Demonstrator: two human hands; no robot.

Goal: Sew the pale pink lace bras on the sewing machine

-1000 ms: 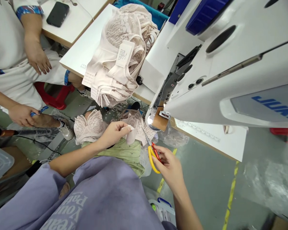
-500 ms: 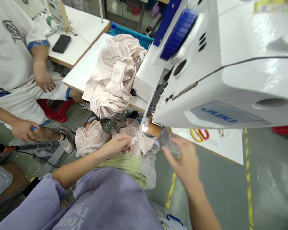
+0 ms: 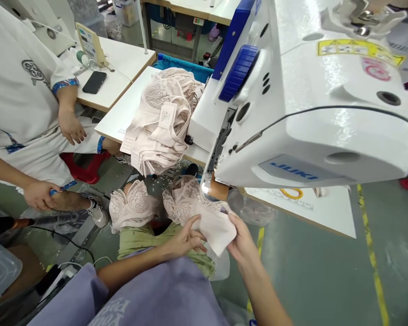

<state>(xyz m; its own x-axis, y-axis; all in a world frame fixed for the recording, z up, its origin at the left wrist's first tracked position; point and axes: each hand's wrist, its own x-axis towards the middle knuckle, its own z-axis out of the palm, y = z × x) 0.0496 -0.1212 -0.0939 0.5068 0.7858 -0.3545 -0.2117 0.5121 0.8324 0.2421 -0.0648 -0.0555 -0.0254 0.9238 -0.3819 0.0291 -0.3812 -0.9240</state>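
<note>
Just below the sewing machine's arm end, a pale beige bra (image 3: 217, 230) is stretched between my two hands, its smooth panel facing up. My left hand (image 3: 185, 239) is closed at the panel's left edge, with bent fingertips against the cloth. On the other edge, my right hand (image 3: 240, 237) pinches the fabric between thumb and fingers. Lace cups (image 3: 182, 201) hang beside the panel, close to the machine's metal and brown rounded end (image 3: 216, 188). Another lace bra (image 3: 133, 206) lies over my left knee.
A pile of beige bras (image 3: 163, 122) is heaped on the white table left of the sewing machine (image 3: 313, 113). Yellow-handled scissors (image 3: 292, 194) lie on the right board (image 3: 336, 213). A seated person (image 3: 30, 104) is at left, near a phone (image 3: 94, 82).
My right hand has moved left and taken hold of the fabric's edge. The beige panel is now spread between both hands. The view has shifted, showing more of the machine.
</note>
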